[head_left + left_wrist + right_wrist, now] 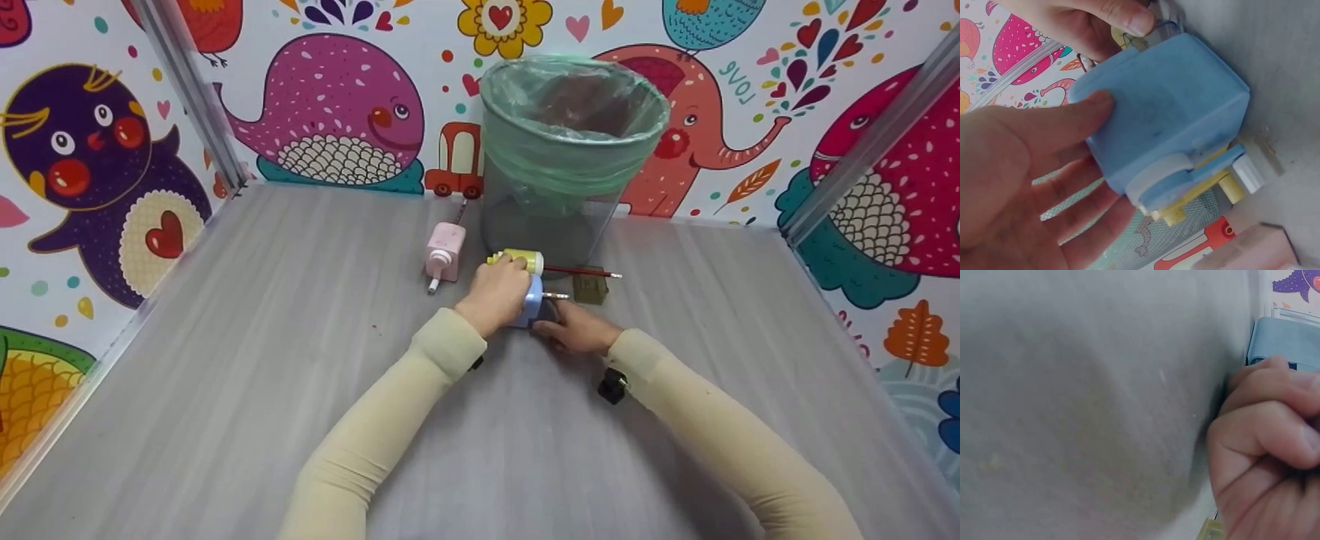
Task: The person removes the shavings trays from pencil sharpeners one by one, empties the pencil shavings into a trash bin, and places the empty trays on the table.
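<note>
A blue crank pencil sharpener [1174, 95] lies between my hands, a pencil [556, 295] sticking out of its right side. My left hand [496, 295] grips its body, thumb on one face and fingers around the other side. The crank, with its white handle [1248, 174], points away from the right hand. At the opposite end my right hand [581, 328] holds the clear, dark-looking shavings drawer [546, 313] between thumb and curled fingers. Just behind is a yellow pencil sharpener [531, 260] with a dark red pencil [581, 271] in it.
A mesh waste bin [540, 225] with a green liner [570, 165] stands close behind the sharpeners. A pink pencil sharpener [446, 244] with a pencil sits left of it. A small olive box [590, 285] lies right of the yellow sharpener. Cartoon-printed walls enclose the grey table [300, 337].
</note>
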`<state>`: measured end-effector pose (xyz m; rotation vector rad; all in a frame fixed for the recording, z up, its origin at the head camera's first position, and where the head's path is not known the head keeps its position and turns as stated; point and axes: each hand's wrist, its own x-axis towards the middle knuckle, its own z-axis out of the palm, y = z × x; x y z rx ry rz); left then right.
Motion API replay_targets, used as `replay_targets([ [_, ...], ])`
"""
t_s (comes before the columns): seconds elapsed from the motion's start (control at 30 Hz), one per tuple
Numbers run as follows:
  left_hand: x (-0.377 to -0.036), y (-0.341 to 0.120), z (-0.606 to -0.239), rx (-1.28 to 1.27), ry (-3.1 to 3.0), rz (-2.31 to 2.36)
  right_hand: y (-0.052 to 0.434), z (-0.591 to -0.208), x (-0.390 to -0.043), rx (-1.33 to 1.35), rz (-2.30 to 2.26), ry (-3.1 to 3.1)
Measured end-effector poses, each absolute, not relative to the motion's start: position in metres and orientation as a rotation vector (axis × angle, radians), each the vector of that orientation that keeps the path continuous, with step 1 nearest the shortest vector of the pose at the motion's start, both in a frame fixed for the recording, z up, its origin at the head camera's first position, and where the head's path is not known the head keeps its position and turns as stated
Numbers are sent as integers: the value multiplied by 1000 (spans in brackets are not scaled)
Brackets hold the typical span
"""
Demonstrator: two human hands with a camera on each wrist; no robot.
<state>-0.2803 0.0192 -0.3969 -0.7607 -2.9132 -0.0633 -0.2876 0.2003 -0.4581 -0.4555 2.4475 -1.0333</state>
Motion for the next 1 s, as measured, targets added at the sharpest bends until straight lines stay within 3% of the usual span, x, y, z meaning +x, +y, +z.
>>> replay_targets([
  [0.53,-280,21,-397,-751,-2934,-45,212,-459,-289,-503,-1070,2485],
  [1.0,-279,23,-397,-744,-2923,-49,245,-454,-287,-389,-1104,2381],
])
